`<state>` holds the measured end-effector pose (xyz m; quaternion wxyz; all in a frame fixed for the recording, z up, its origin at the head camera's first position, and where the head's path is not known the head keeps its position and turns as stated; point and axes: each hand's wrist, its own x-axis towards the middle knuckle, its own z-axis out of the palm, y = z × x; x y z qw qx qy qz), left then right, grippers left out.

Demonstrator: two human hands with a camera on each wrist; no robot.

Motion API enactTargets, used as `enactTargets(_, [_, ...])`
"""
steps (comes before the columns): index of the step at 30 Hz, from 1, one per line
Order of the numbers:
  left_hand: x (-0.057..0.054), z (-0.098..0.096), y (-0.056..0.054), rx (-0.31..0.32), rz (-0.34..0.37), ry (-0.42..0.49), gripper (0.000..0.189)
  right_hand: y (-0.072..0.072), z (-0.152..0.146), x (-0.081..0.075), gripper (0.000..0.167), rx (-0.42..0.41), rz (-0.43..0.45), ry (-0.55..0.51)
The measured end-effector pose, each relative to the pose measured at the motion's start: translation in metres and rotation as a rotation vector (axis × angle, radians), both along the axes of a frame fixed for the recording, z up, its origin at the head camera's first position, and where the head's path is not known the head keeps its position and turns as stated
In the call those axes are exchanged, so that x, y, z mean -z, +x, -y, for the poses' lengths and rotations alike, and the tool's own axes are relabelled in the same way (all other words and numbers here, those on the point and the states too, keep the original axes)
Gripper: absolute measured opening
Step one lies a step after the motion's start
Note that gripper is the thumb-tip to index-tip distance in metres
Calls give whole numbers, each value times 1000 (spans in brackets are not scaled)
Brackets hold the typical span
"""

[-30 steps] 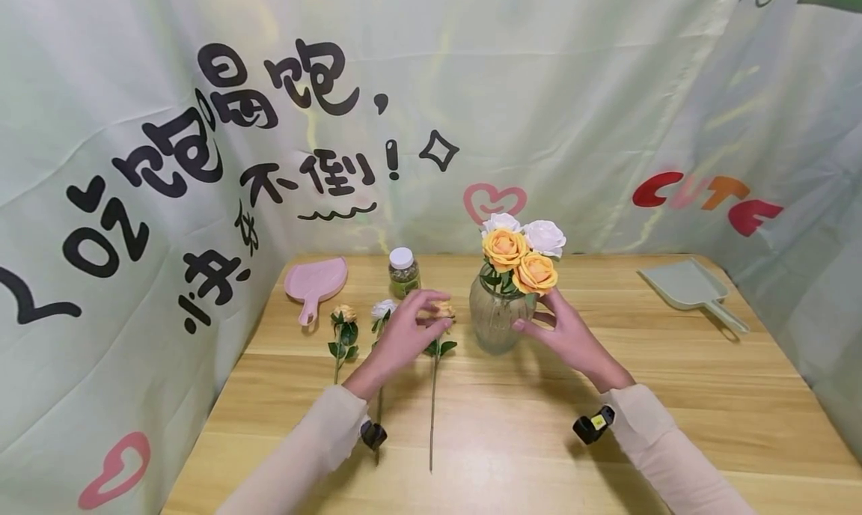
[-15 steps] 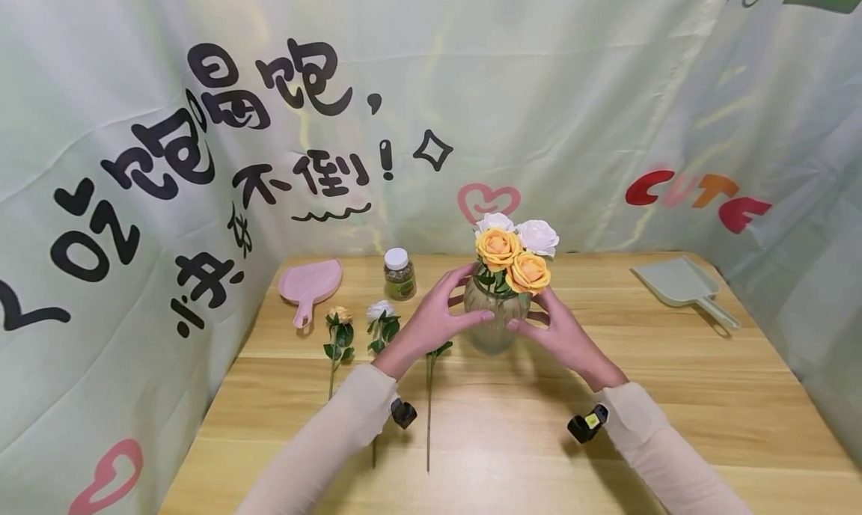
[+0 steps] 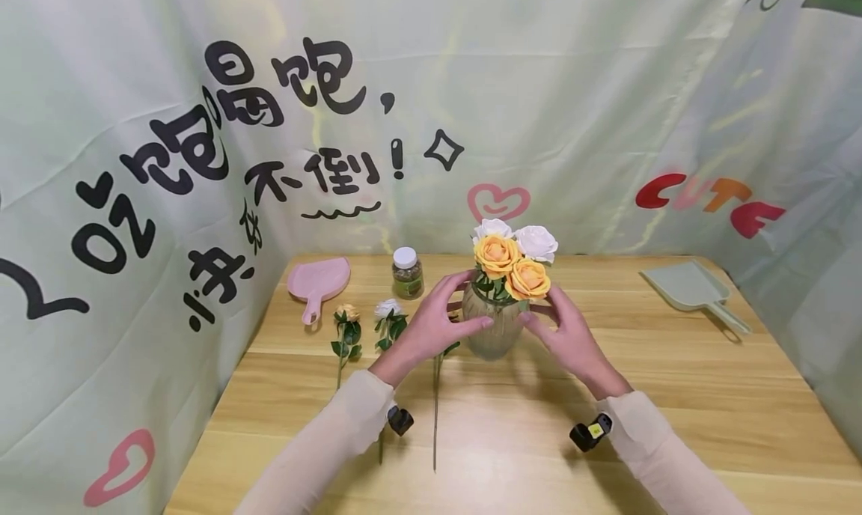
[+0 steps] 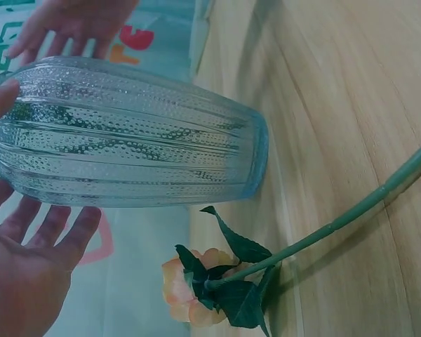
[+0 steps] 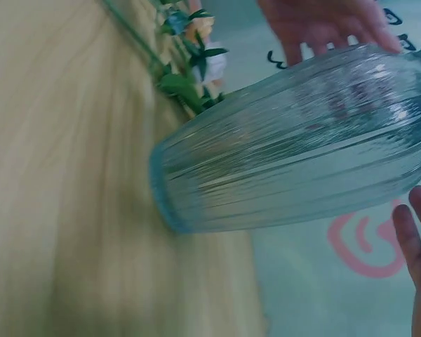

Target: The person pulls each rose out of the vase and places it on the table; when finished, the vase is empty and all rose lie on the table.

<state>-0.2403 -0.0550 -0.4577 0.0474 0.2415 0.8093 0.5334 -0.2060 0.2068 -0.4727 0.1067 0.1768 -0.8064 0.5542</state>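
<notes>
A ribbed clear glass vase [image 3: 494, 335] stands upright on the wooden table, filled with two orange roses [image 3: 497, 255] and two white roses [image 3: 536, 243]. My left hand [image 3: 434, 324] curves round its left side, thumb across the front. My right hand [image 3: 572, 335] cups the opposite side, with the thumb at the front edge and the fingers partly hidden behind. In the left wrist view, the left fingers [image 4: 81, 235] reach the glass. The right wrist view shows the right fingertips [image 5: 403, 217] right at the vase's side.
Left of the vase lie an orange rose [image 3: 346, 313], a white rose [image 3: 388, 309] and another orange rose [image 4: 196, 288], its bloom hidden behind my left hand from above. Behind are a pink dustpan [image 3: 319, 279] and a white-lidded jar [image 3: 407, 275]. A grey-green dustpan [image 3: 690, 287] lies far right.
My left hand has moved right, from over the nearest loose orange rose to the vase's left side. The vase has shifted slightly left and toward me between both hands.
</notes>
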Motion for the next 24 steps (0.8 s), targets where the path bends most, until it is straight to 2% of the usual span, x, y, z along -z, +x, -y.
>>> enactTargets(5, [-1, 0, 0, -4, -4, 10, 85, 5, 2, -14, 28, 60, -205, -108])
enactTargets(8, [-1, 0, 1, 2, 1, 11, 85, 8, 6, -19, 25, 34, -312, -158])
enactTargets(11, [0, -1, 1, 2, 5, 8, 86, 11, 10, -23, 27, 7, -383, -154])
enactTargets(17, [-1, -1, 2, -8, 11, -5, 87, 13, 17, -28, 42, 24, -455, 0])
enactTargets(24, [0, -2, 1, -1, 14, 6, 84, 12, 22, -32, 43, 13, -484, 36])
